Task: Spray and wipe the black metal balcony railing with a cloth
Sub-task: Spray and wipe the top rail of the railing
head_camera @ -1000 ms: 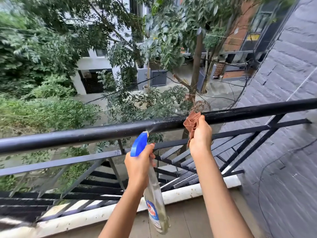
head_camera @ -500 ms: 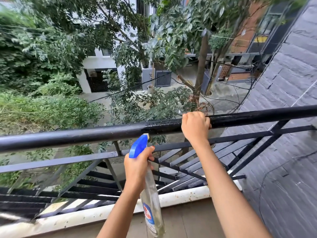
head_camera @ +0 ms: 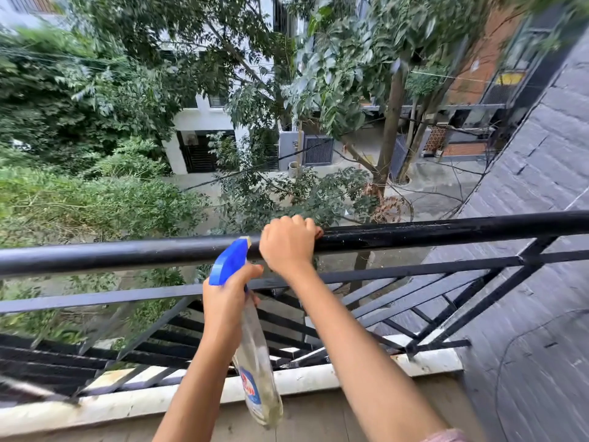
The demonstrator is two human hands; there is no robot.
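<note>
Railing (head_camera: 446,229) of black metal: round tubular top rail, flat slanted bars below. The rail is glossy and flecked with wet droplets right of the right hand (head_camera: 288,245), duller to its left. Right hand wraps over the rail with fingers curled tight, clamped on cloth (head_camera: 319,232); only a rust-brown sliver shows at the fingertips. Left hand (head_camera: 228,303), just below the rail, grips the neck of the spray bottle (head_camera: 258,362): slim clear plastic body hanging down, angular blue trigger head up against the rail. White chipped ledge (head_camera: 427,362) under the railing, and a rough grey stone wall (head_camera: 541,161) at its right end.
</note>
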